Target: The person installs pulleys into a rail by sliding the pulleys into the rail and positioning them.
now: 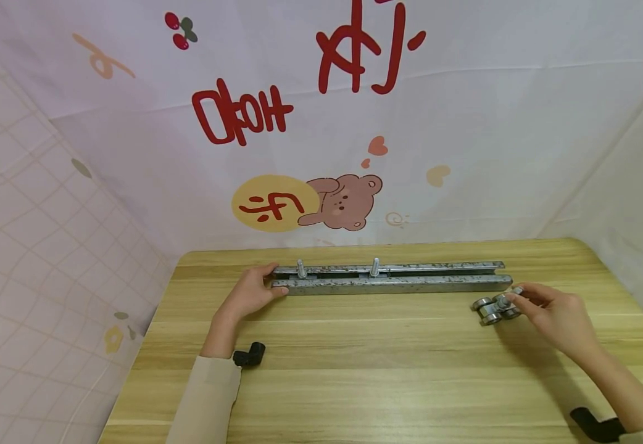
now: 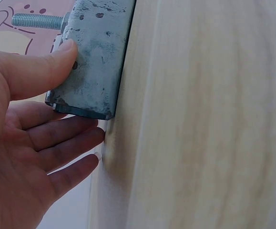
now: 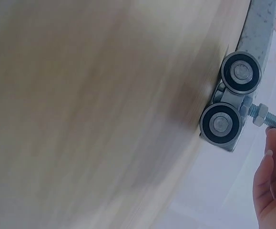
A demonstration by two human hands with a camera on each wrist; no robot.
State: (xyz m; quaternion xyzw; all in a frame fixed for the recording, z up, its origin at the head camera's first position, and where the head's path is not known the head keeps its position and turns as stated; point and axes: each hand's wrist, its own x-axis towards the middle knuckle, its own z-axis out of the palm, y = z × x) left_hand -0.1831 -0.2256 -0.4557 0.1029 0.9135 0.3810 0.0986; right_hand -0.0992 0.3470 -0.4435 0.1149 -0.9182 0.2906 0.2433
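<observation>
A grey metal rail (image 1: 432, 285), specked with brown marks and slotted along its top, lies lengthwise near the back of the table. Two threaded bolts stand up from its slot, one on the left (image 1: 301, 269) and one nearer the middle (image 1: 375, 267). My left hand (image 1: 248, 292) grips the rail's left end, thumb (image 2: 61, 57) on the near side and fingers at the far side and end. By its threaded bolt (image 3: 275, 123), my right hand (image 1: 563, 317) pinches a roller trolley (image 1: 490, 311). The trolley's wheels (image 3: 241, 72) are beside the rail's right end, on the near side.
The wood-grain table (image 1: 355, 370) ends at a printed cloth wall (image 1: 466, 123) just behind the rail. A black bent piece (image 1: 250, 354) shows beside the left wrist, another (image 1: 596, 425) beside the right forearm.
</observation>
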